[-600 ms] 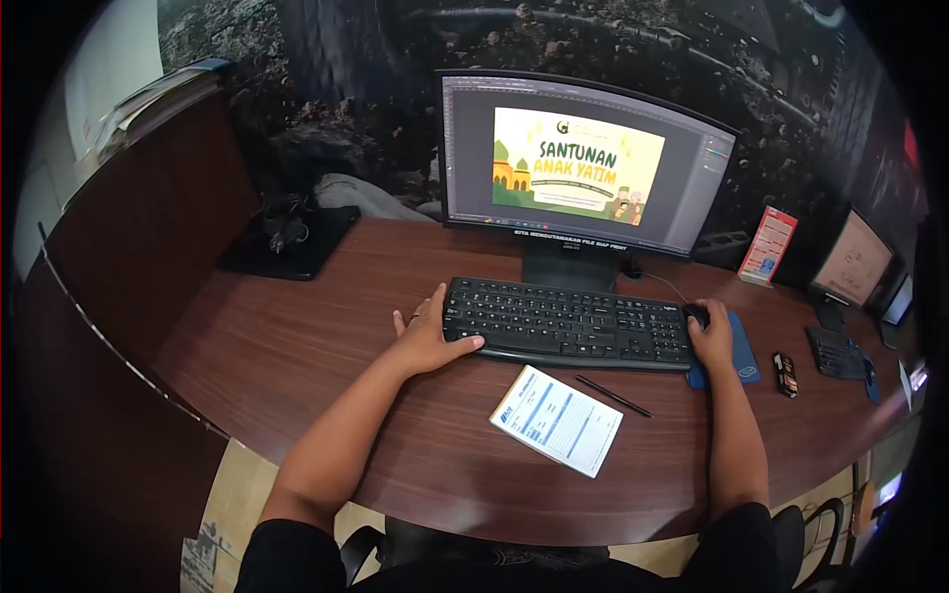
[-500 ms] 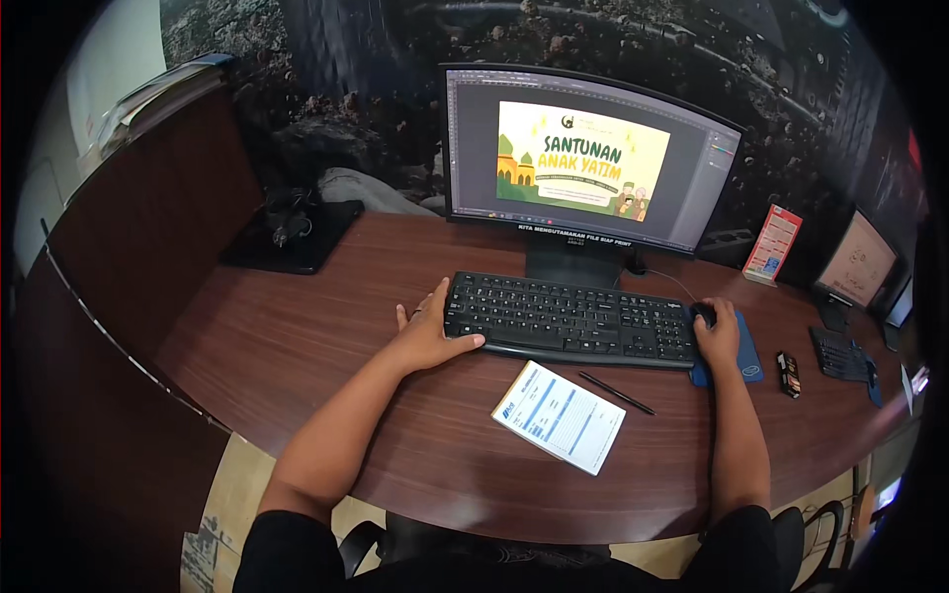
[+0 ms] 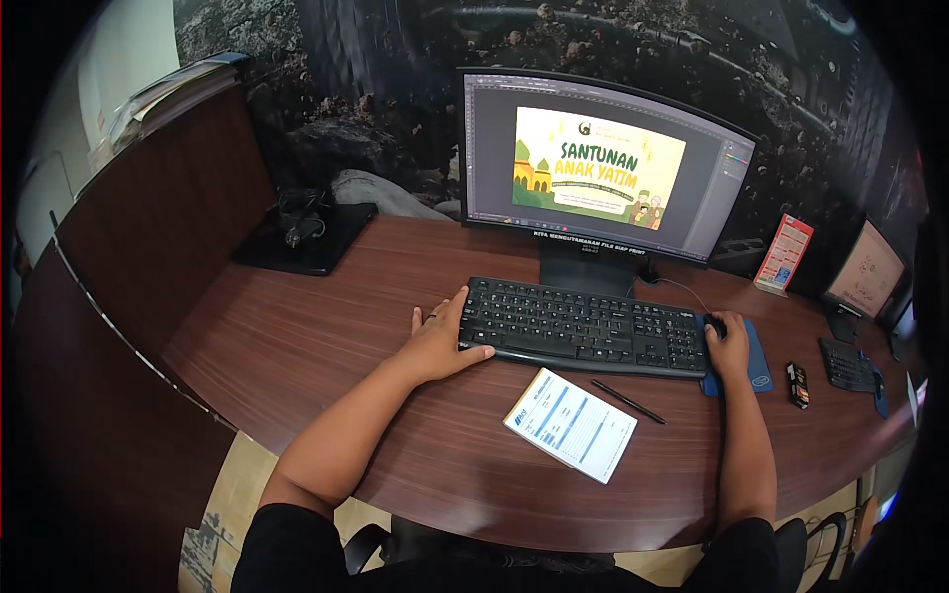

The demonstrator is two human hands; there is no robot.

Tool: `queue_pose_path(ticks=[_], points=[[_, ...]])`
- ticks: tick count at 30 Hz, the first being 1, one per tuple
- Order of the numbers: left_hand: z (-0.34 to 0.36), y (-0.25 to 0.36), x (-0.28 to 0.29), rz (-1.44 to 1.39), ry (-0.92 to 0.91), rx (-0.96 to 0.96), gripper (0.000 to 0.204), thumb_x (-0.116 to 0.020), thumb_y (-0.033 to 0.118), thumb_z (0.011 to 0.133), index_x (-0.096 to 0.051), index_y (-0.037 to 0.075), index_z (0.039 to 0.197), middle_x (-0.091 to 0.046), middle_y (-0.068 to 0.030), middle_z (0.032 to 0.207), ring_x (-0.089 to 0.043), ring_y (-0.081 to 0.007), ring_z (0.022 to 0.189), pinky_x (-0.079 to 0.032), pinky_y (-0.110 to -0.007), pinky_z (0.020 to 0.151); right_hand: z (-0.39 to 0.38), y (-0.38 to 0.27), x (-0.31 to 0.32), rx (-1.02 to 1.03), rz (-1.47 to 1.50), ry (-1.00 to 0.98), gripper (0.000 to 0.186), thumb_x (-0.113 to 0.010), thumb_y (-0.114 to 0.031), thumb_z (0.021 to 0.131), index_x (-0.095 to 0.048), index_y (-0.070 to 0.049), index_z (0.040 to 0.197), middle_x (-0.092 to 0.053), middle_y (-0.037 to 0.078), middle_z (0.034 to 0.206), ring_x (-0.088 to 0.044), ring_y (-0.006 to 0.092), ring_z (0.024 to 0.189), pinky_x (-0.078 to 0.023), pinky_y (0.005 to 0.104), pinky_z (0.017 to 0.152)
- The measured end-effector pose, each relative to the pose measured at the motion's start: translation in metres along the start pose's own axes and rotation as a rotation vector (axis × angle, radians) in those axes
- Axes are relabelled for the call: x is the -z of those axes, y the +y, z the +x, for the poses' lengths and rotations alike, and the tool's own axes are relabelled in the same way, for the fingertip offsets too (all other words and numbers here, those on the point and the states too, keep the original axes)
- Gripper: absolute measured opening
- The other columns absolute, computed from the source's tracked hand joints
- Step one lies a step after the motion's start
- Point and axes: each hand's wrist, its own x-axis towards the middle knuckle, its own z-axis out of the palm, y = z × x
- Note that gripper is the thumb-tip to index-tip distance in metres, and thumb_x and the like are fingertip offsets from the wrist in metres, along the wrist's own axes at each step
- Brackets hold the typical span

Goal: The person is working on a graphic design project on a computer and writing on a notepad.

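My left hand (image 3: 441, 339) rests on the desk at the left end of a black keyboard (image 3: 583, 326), fingers spread and touching its edge, thumb along the front. My right hand (image 3: 728, 348) is closed over a black mouse (image 3: 714, 325) on a blue mouse pad (image 3: 755, 366). Behind the keyboard stands a curved monitor (image 3: 603, 163) showing a yellow and green design in an editing program. A white printed form (image 3: 571, 424) and a black pen (image 3: 628, 401) lie in front of the keyboard.
The curved brown wooden desk (image 3: 297, 346) carries a black tray with cables (image 3: 304, 235) at the back left, a red upright card (image 3: 784, 254), a small dark object (image 3: 797, 385), and a second keyboard (image 3: 847, 365) and screen (image 3: 864, 270) at the right.
The view has shifted slightly. Both hands stay at the keyboard and mouse with no clear movement.
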Motion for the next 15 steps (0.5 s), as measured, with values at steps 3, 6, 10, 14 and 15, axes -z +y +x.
queue_pose_path(ticks=[3, 6, 10, 14, 15], points=[[0.0012, -0.0006, -0.0014, 0.037, -0.003, 0.005, 0.119, -0.074, 0.063, 0.084, -0.011, 0.003, 0.165, -0.035, -0.0325, 0.16, -0.027, -0.0418, 0.155, -0.007, -0.068, 0.123, 0.0007, 0.0021, -0.0008, 0.012, 0.005, -0.009, 0.027, -0.073, -0.012, 0.087, -0.071, -0.004, 0.113, -0.065, 0.016, 0.121, -0.063, 0.0362, 0.116, -0.05, 0.0419, 0.1], [0.0002, 0.0023, 0.0016, 0.048, -0.007, -0.002, 0.117, -0.072, 0.064, 0.085, -0.012, 0.002, 0.165, -0.035, -0.0332, 0.16, -0.027, -0.0421, 0.155, -0.008, -0.067, 0.123, 0.0011, 0.0015, -0.0003, 0.007, -0.002, -0.011, 0.028, -0.073, -0.013, 0.087, -0.071, -0.003, 0.114, -0.065, 0.016, 0.122, -0.063, 0.0363, 0.116, -0.05, 0.0416, 0.1], [-0.0004, 0.0043, 0.0037, 0.035, -0.033, 0.007, 0.115, -0.073, 0.059, 0.086, -0.012, 0.001, 0.164, -0.032, -0.0317, 0.162, -0.026, -0.043, 0.155, -0.005, -0.066, 0.124, 0.0016, 0.0031, -0.0013, 0.008, -0.006, -0.015, 0.029, -0.074, -0.012, 0.087, -0.071, -0.003, 0.115, -0.065, 0.017, 0.122, -0.063, 0.0365, 0.117, -0.05, 0.0415, 0.101], [-0.0006, 0.0019, 0.0026, 0.049, -0.035, 0.004, 0.115, -0.072, 0.061, 0.087, -0.011, 0.001, 0.165, -0.03, -0.0318, 0.163, -0.025, -0.0429, 0.155, -0.006, -0.066, 0.124, 0.0006, -0.0001, -0.0021, 0.019, 0.019, 0.015, 0.032, -0.074, -0.012, 0.087, -0.07, -0.003, 0.118, -0.064, 0.017, 0.123, -0.063, 0.0364, 0.117, -0.05, 0.0416, 0.101], [-0.0009, 0.0022, 0.0027, 0.048, -0.035, 0.005, 0.115, -0.072, 0.061, 0.087, -0.011, 0.001, 0.165, -0.03, -0.0318, 0.163, -0.025, -0.0429, 0.155, -0.006, -0.066, 0.124, 0.0001, -0.0016, -0.0018, 0.02, 0.019, 0.014, 0.032, -0.074, -0.012, 0.087, -0.07, -0.003, 0.118, -0.064, 0.017, 0.123, -0.063, 0.0364, 0.117, -0.05, 0.0416, 0.101]])
